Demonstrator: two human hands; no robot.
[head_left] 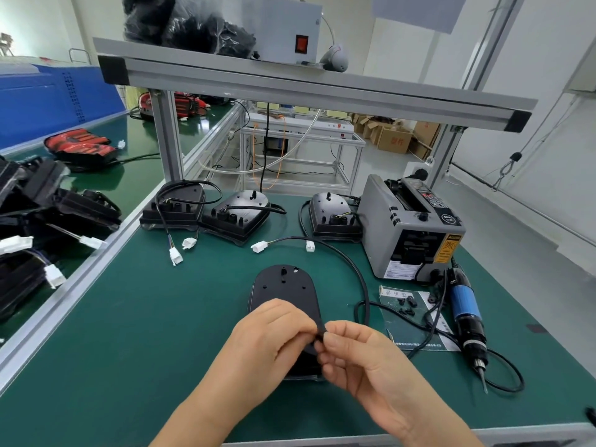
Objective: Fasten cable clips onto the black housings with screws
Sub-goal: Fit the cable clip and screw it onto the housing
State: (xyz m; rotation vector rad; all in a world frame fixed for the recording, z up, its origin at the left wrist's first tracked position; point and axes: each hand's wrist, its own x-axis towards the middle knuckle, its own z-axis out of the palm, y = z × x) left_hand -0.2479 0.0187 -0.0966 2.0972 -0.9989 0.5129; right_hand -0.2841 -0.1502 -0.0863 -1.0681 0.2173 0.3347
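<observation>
The black housing (283,291) lies flat on the green mat (161,317) at near centre. It looks like a rigid, fairly light moulded shell, smooth enough to slide, so it is best steadied by its rim or pressed down on its flat back. The electric screwdriver (467,314) lies to the right, dense and top-heavy by the look of it, and should be taken round its blue barrel. The black cable (358,272) curves between them, soft but springy, likely to uncoil unless held close to the fixing point. Above the housing's near end, the left hand (271,333) pinches this cable with curled fingers. The right hand (358,353) pinches a tiny black piece against it, probably a cable clip (320,337). It would be light and easily dropped, a fingertip job. Loose clips (407,303) wait on a paper sheet (416,337) to the right.
</observation>
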